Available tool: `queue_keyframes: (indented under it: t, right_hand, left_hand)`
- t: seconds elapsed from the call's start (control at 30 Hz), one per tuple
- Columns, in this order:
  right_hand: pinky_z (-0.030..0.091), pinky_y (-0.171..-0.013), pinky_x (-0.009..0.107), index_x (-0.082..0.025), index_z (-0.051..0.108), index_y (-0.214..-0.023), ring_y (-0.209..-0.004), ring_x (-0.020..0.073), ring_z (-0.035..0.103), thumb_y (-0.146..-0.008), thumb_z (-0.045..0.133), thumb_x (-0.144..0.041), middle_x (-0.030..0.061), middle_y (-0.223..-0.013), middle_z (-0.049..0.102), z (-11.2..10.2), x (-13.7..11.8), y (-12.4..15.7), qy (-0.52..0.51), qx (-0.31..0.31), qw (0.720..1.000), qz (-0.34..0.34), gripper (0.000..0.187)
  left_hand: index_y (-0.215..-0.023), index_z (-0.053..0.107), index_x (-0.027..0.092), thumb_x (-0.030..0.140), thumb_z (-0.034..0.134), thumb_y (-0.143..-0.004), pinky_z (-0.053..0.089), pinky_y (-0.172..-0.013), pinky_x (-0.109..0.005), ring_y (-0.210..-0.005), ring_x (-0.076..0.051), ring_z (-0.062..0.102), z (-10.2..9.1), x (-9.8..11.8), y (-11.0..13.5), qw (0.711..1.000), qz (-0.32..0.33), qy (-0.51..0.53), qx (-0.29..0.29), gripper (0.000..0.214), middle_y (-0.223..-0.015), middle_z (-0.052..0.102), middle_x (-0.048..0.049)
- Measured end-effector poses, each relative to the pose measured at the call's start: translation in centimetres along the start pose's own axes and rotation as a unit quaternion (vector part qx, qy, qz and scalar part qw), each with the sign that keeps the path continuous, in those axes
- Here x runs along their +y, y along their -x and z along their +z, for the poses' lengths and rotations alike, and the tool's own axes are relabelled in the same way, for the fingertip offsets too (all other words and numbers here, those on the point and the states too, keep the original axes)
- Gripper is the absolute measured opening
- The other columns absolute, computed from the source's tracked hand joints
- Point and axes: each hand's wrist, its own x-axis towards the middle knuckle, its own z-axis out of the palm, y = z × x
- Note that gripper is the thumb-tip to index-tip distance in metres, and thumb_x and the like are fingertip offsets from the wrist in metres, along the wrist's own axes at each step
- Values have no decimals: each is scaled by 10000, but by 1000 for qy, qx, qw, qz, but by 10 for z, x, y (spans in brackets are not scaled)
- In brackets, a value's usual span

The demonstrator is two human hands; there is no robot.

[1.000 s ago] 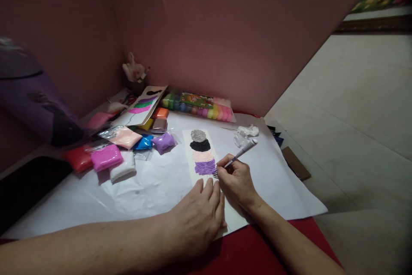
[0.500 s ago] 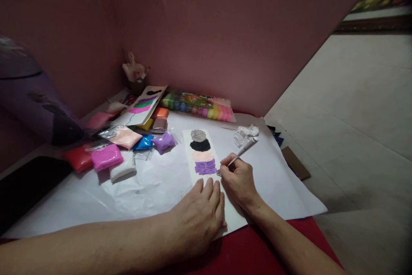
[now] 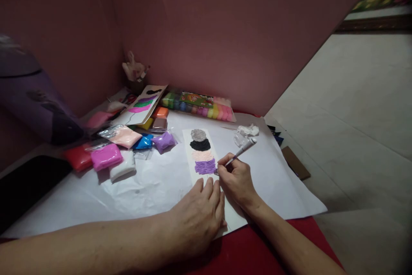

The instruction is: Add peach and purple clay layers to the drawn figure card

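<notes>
A white card strip (image 3: 189, 155) lies on the white sheet, bearing textured bands of grey, black, pale peach and purple clay. Pinched in my right hand (image 3: 236, 178) is a fork (image 3: 240, 151) with a ridged, pale handle; its tines touch the right end of the purple clay band (image 3: 205, 166). My left hand (image 3: 202, 210) rests flat over the lower part of the card, just below the purple band, fingers stretched forward and holding nothing. It covers much of the card's lower half.
Bagged clay packets, including a pink one (image 3: 107, 157) and a purple one (image 3: 163, 141), sit at left. Behind them stand a painted card (image 3: 141, 107) and a long pack of coloured clay (image 3: 199, 107). A crumpled white lump (image 3: 247, 130) lies right; a black object (image 3: 35, 185) lies far left.
My right hand and the fork have shifted slightly left, bringing the tines from the purple band's edge onto its right end. My left hand stays in place.
</notes>
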Motion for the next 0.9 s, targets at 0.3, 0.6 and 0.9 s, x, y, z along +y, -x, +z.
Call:
queue_keyframes:
  t: [0.3,0.6,0.9]
  right_hand:
    - [394,-512,241,-201,540,-681,-473,112,456,-742,548,-195,-61,-524,506,-3,1,-2,-7,39,999,21,62]
    - [396,-512,235,-195,564,-713,-491,109,466,-784,576,-221,-49,-559,536,-1,3,-4,-39,20,999,12,76]
    - [391,-495,230,-189,578,-717,-487,109,468,-793,592,-237,-44,-558,549,1,1,-5,-50,9,999,15,91]
  left_hand:
    - [-1254,577,-6,341,341,-992,426,-933,-491,-1157,-390,579,-1,0,-1,1000,-1,1,6,494,-1294,588,-261]
    - [-1253,575,-12,344,331,-994,426,-930,-489,-1152,-392,581,-1,0,-1,1000,-1,-1,6,503,-1283,593,-263]
    - [-1259,568,-12,347,336,-994,418,-937,-491,-1156,-390,580,1,1,-1,1000,-3,-5,10,503,-1292,588,-265]
